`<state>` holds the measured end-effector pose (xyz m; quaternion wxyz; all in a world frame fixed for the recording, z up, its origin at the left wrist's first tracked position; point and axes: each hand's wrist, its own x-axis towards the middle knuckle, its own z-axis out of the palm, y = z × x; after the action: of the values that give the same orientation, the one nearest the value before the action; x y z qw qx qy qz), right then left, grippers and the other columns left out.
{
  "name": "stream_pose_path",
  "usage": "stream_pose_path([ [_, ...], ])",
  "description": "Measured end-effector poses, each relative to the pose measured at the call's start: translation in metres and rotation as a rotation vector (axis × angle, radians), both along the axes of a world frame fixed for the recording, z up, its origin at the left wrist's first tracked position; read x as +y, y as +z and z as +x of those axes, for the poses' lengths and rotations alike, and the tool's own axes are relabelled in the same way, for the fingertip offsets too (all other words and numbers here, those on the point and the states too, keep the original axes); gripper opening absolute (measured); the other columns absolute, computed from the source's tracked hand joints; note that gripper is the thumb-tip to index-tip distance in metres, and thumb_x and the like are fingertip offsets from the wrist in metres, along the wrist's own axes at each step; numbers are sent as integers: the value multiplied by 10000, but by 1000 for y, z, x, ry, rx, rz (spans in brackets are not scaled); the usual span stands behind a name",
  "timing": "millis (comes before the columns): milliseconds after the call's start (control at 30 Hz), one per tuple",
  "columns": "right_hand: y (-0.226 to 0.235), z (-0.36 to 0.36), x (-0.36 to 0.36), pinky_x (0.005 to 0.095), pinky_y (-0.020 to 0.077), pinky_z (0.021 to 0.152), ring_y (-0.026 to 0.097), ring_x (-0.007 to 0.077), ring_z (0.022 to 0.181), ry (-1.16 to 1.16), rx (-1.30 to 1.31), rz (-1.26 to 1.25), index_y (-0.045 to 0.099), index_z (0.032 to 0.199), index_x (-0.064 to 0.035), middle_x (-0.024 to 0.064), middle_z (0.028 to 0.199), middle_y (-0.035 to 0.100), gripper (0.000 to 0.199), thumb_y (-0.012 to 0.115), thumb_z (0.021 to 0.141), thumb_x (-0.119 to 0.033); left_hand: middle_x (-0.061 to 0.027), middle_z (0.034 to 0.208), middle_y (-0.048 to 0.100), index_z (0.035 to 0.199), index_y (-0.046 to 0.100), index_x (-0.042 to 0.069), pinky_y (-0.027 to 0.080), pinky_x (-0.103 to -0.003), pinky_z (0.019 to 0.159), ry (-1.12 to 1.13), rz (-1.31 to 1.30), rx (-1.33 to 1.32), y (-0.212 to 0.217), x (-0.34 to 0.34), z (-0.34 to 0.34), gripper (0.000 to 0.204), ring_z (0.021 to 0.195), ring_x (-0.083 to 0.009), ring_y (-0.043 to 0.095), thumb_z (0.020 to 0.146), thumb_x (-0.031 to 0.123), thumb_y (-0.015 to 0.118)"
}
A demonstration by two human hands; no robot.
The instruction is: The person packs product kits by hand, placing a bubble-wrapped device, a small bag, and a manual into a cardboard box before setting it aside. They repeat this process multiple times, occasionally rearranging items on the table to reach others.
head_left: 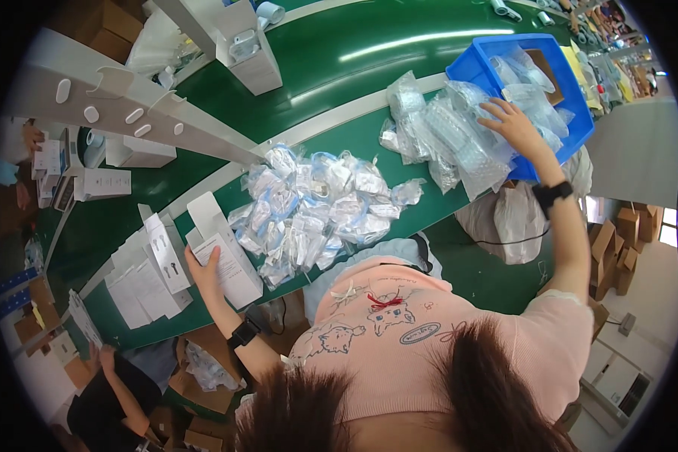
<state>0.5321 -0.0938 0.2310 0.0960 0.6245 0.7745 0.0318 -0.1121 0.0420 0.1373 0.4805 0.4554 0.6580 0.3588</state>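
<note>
My left hand [207,276] grips the near left side of an open white carton [235,276], its thumb on the printed face; a tall flap [208,214] stands up at the far end. Over on the right, my right hand [516,132] is spread above bubble-wrapped items [459,132] piled against a blue bin [586,139]; whether its fingertips touch the wrap I cannot tell. More bubble-wrapped pieces [531,73] fill the bin. Between my hands lies a heap of small clear bags [316,203] holding white parts and blue-edged pieces.
Flat white cartons [137,285] lie left of the carton. A grey metal post [150,113] crosses the far left. Beyond the bench's pale rail runs a green conveyor [354,64] with an open white box [254,68]. A co-worker's arm [124,392] is at lower left.
</note>
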Motion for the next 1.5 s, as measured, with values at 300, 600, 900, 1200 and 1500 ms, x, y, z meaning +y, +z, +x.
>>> stream_pose_path([
  [300,0,18,88,542,143,1035,322,304,1188,753,-215,-636,517,909,-133,43,1108,481,499,735,476,-253,-126,1186,441,1299,271,26,351,-319,908,87,72,-213,55,-28,27,786,1076,-229,441,649,60,711],
  [600,-3,14,100,474,201,1032,410,314,1092,605,21,-437,493,915,-72,120,1018,505,590,751,417,-253,-123,1252,363,1338,190,53,317,-341,948,-168,342,-325,110,-29,103,911,1140,-236,386,598,91,720],
  [900,71,-177,124,393,412,885,504,267,984,-12,2336,470,420,1152,-22,126,1077,508,483,451,836,-386,-159,1158,403,1142,315,24,366,-361,895,-453,484,131,93,-8,154,717,1060,-270,447,583,98,758],
  [1200,31,-316,162,351,422,834,477,215,1020,-421,2130,725,387,1166,-80,48,1089,477,367,505,832,-175,-241,1193,341,1127,171,43,365,-399,888,-279,545,88,80,-13,183,821,1067,-344,428,569,62,773],
  [1500,31,-280,142,377,354,924,385,282,1157,375,1017,395,507,1126,-76,121,1207,431,432,627,712,-109,-246,1231,301,1073,186,103,327,-419,919,-286,905,-92,49,5,177,780,1082,-332,415,568,39,778],
])
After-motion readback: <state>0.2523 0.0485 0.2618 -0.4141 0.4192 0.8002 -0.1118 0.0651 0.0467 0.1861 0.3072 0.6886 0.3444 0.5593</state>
